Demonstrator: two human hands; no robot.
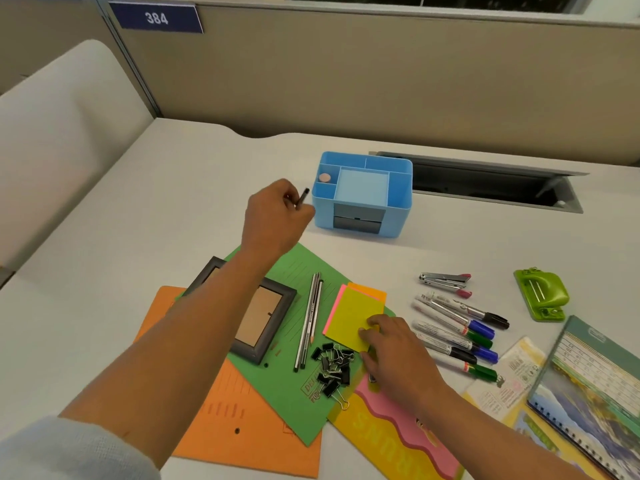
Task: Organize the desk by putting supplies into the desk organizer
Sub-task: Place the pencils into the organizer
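Note:
A light blue desk organizer (398, 188) stands mid-desk, with a pink round eraser (324, 177) in its left compartment. My left hand (273, 220) hovers just left of it, closed on a dark pencil (303, 197) whose tip points up toward the organizer. My right hand (391, 348) rests on the lower edge of a stack of yellow, pink and orange sticky notes (356, 313). Several pencils (310, 317) lie on a green folder (294, 386). A heap of black binder clips (332, 368) sits beside my right hand. Several markers (457, 327) lie to the right.
A grey picture frame (273, 320) lies on the green folder, over an orange folder (242, 427). A small stapler (445, 280), a green hole punch (542, 294), a spiral calendar (588, 386) and a pink-yellow sheet (405, 434) lie right. An open cable slot (485, 185) is behind the organizer.

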